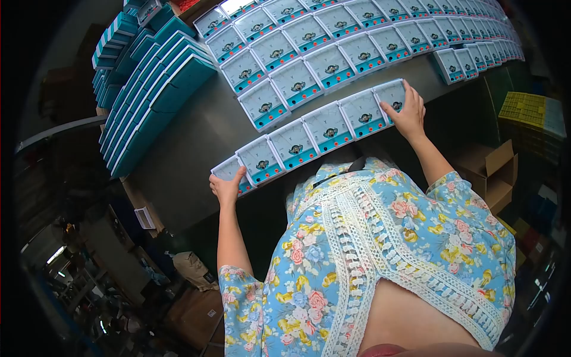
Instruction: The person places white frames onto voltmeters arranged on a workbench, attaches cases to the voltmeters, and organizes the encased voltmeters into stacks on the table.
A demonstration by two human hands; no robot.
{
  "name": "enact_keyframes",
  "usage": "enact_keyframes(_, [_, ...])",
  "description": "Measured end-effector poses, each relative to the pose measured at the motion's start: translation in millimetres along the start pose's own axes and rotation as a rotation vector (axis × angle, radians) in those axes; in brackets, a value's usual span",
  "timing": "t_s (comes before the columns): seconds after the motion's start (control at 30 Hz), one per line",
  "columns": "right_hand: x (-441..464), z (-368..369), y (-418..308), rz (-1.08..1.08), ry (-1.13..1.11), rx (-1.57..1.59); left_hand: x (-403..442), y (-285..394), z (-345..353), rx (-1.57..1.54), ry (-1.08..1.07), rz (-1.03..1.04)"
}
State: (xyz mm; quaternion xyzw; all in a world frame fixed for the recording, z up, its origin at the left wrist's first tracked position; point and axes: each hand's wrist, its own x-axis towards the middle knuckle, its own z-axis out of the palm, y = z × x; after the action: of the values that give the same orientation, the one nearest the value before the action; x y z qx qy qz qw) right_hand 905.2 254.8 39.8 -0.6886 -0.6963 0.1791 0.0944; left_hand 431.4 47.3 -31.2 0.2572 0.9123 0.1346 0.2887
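Grip part-open: left hand [226, 188], right hand [408, 114] clasp opposite ends of 6-unit row [322, 121].

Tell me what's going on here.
A person has a row of six meters squeezed end to end between both hands, the left hand on one end and the right hand on the other. It is at the table's near edge; whether it rests there is unclear. More meters stand in rows beyond, with teal stacks to the left.
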Motion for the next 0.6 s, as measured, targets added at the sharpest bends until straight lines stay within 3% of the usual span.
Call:
enact_keyframes(0.03, [9.2,11.3,10.1,0.078,0.189,-0.06,1.3,2.0,3.0,0.003,0.023,-0.007])
enact_keyframes(0.07, [22.9,27.7,26.7,0.196,0.058,-0.036,0.3,3.3,6.7,0.01,0.045,-0.014])
enact_keyframes(0.17, [13.6,23.5,-1.2,0.258,0.001,-0.201,7.9,2.1,24.0,-0.041,0.083,-0.014])
enact_keyframes(0.6, [17.6,19.8,24.1,0.158,-0.081,-0.209,-7.7,19.3,16.3,-0.008,0.083,0.035])
